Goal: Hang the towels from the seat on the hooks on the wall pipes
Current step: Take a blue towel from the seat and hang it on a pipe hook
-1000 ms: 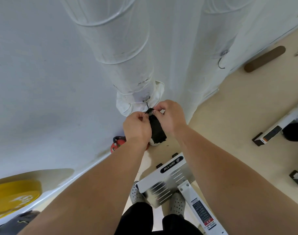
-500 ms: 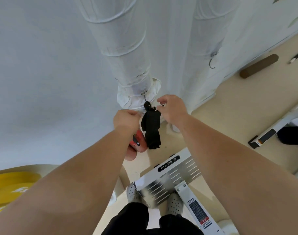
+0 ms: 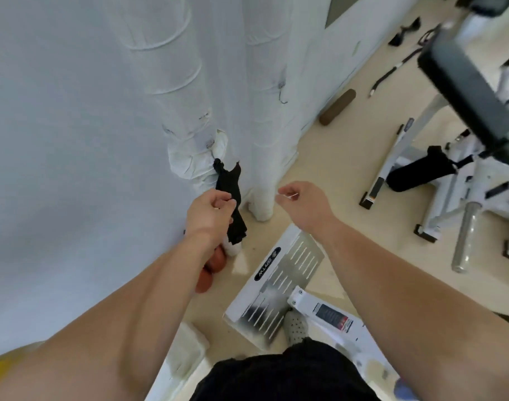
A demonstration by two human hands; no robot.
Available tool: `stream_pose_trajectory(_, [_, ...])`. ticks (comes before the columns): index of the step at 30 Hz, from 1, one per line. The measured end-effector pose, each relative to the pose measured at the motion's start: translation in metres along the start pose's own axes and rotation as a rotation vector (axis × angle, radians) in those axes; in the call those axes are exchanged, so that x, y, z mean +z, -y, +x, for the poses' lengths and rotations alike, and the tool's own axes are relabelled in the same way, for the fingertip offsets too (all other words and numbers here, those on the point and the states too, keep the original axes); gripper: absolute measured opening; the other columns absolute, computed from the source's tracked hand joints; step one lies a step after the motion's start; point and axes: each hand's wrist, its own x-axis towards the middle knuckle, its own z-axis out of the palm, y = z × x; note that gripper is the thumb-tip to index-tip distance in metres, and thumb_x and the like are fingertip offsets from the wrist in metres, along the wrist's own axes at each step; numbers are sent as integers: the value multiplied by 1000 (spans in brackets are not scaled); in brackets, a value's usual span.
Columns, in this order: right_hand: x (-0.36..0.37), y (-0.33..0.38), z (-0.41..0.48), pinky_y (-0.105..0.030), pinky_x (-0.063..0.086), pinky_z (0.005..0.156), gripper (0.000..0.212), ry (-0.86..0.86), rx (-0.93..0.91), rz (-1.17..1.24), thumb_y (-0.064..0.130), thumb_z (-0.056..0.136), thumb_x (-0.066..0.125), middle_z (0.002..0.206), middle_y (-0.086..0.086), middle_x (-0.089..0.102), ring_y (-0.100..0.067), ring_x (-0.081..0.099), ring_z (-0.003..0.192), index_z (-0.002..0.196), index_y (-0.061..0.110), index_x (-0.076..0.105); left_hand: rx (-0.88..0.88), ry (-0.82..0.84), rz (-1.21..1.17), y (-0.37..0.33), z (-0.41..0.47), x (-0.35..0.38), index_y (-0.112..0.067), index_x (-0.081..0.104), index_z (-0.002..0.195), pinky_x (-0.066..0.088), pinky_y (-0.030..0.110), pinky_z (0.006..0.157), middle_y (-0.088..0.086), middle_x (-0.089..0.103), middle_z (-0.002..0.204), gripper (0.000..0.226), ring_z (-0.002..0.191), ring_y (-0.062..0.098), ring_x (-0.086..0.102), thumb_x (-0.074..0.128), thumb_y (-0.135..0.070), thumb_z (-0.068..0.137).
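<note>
Black towel (image 3: 229, 195) hanging from a hook on the left wall pipe (image 3: 172, 82).
Left hand (image 3: 209, 211) pinches its middle; right hand (image 3: 302, 202), loosely curled, holds nothing and is apart from it.

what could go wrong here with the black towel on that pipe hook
The left hand pinches the black towel, which hangs by one corner at the left wrapped pipe; a downward tug may slip it off. The right hand is off the towel, so nothing would catch it. The hook itself is hidden, so the catch is unconfirmed.
</note>
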Motion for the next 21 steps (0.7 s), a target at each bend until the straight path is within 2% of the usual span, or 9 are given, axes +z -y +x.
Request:
stream_pose_trajectory(3, [0,-28,-57,-30,49,87,26,-66,102,4,38,89,70,107,4,70,-14,64,98,109,22,74,91,164,80,14,-23,17,-28,67,104,52,31,62,-7,70,98,10,82,20,73,66,-27,94])
stream_pose_trajectory(5, [-5,-45,-96,-25,43,82,26,-93,164,0,37,90,70,105,6,68,-12,62,95,110,20,74,110,260,101,22,-43,31,-29,66,103,57,33,69,-7,69,98,10,84,21,72,66,-25,94])
stream_pose_trajectory(8, [-21,-73,-151,-27,44,85,29,-114,242,-11,35,91,70,104,6,63,-13,58,96,115,17,73,138,395,152,25,-78,59,-31,64,103,58,36,80,-10,67,96,12,88,19,71,68,-28,92])
stream_pose_trajectory(13, [-53,-133,-223,-32,48,91,34,-164,370,-34,39,91,69,123,1,64,-18,61,108,119,19,71,194,642,248,20,-136,109,-28,64,110,50,27,70,-1,68,104,20,91,24,71,70,-27,91])
stream_pose_trajectory(16, [-69,-176,-261,-34,49,89,35,-196,421,-64,42,91,68,127,-2,60,-19,61,101,119,22,69,225,721,329,22,-171,145,-28,64,112,52,32,79,-3,66,109,23,94,23,68,71,-33,91])
stream_pose_trajectory(19, [-92,-222,-301,-37,53,77,34,-200,484,-89,43,91,66,118,4,50,-18,62,87,119,24,67,227,760,393,28,-211,189,-30,63,111,49,29,72,-1,65,112,24,93,24,68,73,-36,90])
stream_pose_trajectory(21, [-113,-259,-328,-40,53,79,31,-186,514,-142,44,87,64,108,7,49,-22,61,95,113,28,69,237,778,438,33,-242,225,-30,63,113,47,28,74,-1,64,113,27,92,21,67,73,-37,89])
